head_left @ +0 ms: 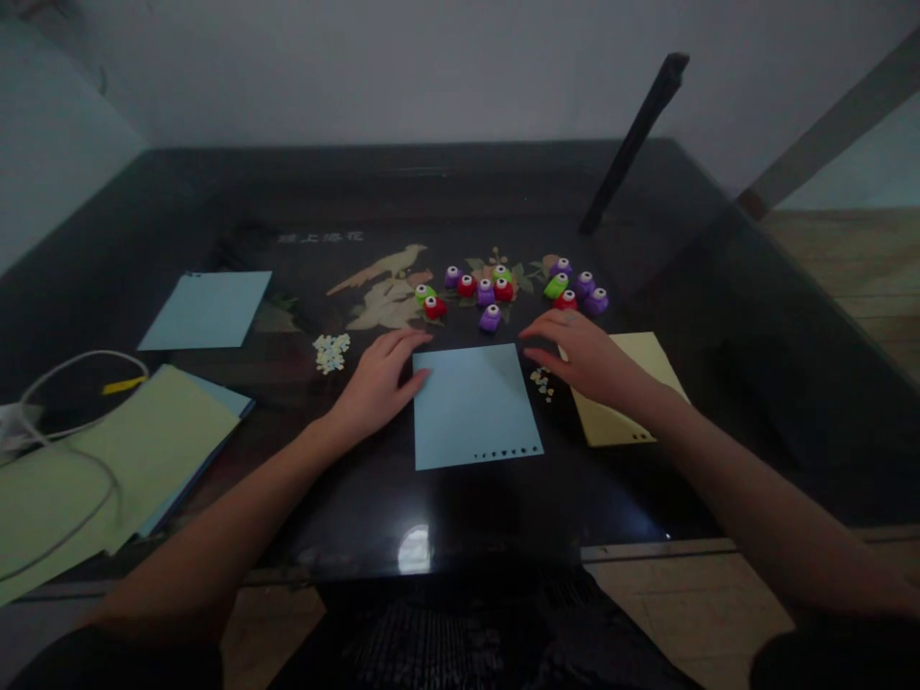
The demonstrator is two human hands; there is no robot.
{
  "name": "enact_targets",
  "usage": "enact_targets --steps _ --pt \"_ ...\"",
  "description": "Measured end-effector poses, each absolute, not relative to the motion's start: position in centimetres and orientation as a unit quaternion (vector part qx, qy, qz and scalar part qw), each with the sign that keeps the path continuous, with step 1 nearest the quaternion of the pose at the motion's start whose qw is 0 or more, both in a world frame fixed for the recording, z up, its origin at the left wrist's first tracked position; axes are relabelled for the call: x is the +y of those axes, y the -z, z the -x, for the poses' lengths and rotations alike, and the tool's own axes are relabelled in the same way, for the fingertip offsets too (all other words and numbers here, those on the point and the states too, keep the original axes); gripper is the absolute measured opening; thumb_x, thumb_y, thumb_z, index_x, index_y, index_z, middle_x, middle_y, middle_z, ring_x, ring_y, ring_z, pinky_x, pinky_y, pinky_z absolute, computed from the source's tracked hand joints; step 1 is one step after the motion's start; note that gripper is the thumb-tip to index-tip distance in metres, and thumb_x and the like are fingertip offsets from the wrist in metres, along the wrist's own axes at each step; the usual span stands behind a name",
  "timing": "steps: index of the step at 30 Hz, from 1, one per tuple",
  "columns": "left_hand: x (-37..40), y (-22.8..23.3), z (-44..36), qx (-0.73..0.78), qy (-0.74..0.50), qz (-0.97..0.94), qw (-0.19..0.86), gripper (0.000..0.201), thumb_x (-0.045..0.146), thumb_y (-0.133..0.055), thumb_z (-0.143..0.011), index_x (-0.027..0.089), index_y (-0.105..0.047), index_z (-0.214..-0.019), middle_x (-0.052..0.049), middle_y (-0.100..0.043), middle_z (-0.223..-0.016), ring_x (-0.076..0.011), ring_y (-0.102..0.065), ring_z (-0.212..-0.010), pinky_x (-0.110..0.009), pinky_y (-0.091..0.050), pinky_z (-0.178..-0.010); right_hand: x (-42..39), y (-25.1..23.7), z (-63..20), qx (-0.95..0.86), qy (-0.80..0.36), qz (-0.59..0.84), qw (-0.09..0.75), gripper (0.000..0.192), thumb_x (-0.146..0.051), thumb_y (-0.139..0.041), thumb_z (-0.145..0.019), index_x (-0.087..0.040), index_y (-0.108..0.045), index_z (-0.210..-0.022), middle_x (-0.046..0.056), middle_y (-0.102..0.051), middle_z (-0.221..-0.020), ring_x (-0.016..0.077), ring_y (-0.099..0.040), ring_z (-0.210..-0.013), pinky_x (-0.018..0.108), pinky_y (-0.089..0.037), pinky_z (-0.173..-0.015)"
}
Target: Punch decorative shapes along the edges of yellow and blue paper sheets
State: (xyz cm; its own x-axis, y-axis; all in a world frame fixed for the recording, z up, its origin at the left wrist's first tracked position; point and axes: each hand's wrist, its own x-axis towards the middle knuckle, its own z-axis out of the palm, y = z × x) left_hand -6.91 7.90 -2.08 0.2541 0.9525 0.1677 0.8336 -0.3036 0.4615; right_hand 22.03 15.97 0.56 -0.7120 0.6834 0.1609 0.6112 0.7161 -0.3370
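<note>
A light blue sheet of paper (471, 402) lies flat before me, with a row of small punched holes along its near edge. At its left edge rests my left hand (380, 379), fingers apart and holding nothing. My right hand (575, 350) is by the sheet's far right corner, thumb and fingers apart, partly over a yellow stack of paper (610, 417). Small paper cutouts (542, 385) lie between the sheet and that stack. Beyond the hands stand several craft punches (490, 318) in purple, red and green, with more punches (595, 301) grouped to the right.
Another pile of cutouts (331, 353) sits left of my left hand. Farther left are a blue sheet (208, 309), pale green papers (122, 470) and a white cable (79, 356). A dark post (632, 144) rises at the back right of the black glossy table (489, 522).
</note>
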Motion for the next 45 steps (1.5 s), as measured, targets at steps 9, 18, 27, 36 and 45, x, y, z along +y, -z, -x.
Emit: enact_targets --steps 9,18,27,36,45 --pt "7.2 2.7 6.3 0.571 -0.149 -0.791 0.160 0.067 0.044 -0.058 -0.086 0.017 -0.034 -0.142 -0.017 -0.035 -0.153 -0.0289 -0.030 -0.142 -0.051 -0.020 -0.115 14.8 2.0 -20.3 -0.923 -0.026 0.377 0.065 0.072 -0.062 -0.056 -0.081 -0.013 -0.055 -0.133 0.020 -0.054 -0.120 0.0360 -0.051 -0.102 0.051 -0.045 -0.086" --pt "7.1 2.6 6.0 0.560 -0.150 -0.804 0.130 0.062 0.041 -0.060 -0.086 0.016 -0.040 -0.139 -0.014 -0.055 -0.136 -0.0290 -0.044 -0.130 -0.046 -0.030 -0.108 14.2 1.9 -20.2 -0.921 -0.033 0.382 0.074 0.065 -0.058 -0.062 -0.079 -0.013 -0.060 -0.126 0.018 -0.057 -0.119 0.0349 -0.051 -0.102 0.048 -0.043 -0.083" --pt "6.9 2.2 5.8 0.559 -0.169 -0.802 0.125 0.058 0.038 -0.063 -0.085 0.022 -0.042 -0.137 -0.011 -0.055 -0.132 -0.0296 -0.048 -0.123 -0.046 -0.035 -0.103 14.6 2.0 -20.1 -0.897 -0.089 0.402 0.162 0.023 -0.032 -0.063 -0.084 -0.019 -0.062 -0.103 0.012 -0.063 -0.105 0.0310 -0.055 -0.098 0.043 -0.042 -0.080" --pt "7.0 2.2 6.0 0.570 -0.273 -0.755 0.178 0.058 0.025 -0.064 -0.083 0.023 -0.041 -0.137 -0.009 -0.053 -0.123 -0.0253 -0.053 -0.115 -0.044 -0.043 -0.100 14.7 1.6 -19.9 -0.844 -0.220 0.435 0.223 0.014 -0.029 -0.066 -0.080 -0.021 -0.057 -0.072 0.002 -0.062 -0.071 0.0196 -0.057 -0.070 0.033 -0.042 -0.066" --pt "7.0 1.5 5.8 0.548 -0.420 -0.506 0.517 0.047 0.035 -0.062 -0.082 0.017 -0.049 -0.124 -0.006 -0.071 -0.098 -0.0212 -0.069 -0.086 -0.040 -0.056 -0.080 14.3 -0.3 -20.4 -0.675 -0.490 0.480 0.272 0.022 -0.037 -0.069 -0.074 -0.020 -0.056 -0.070 0.001 -0.066 -0.063 0.0158 -0.058 -0.057 0.030 -0.042 -0.058"
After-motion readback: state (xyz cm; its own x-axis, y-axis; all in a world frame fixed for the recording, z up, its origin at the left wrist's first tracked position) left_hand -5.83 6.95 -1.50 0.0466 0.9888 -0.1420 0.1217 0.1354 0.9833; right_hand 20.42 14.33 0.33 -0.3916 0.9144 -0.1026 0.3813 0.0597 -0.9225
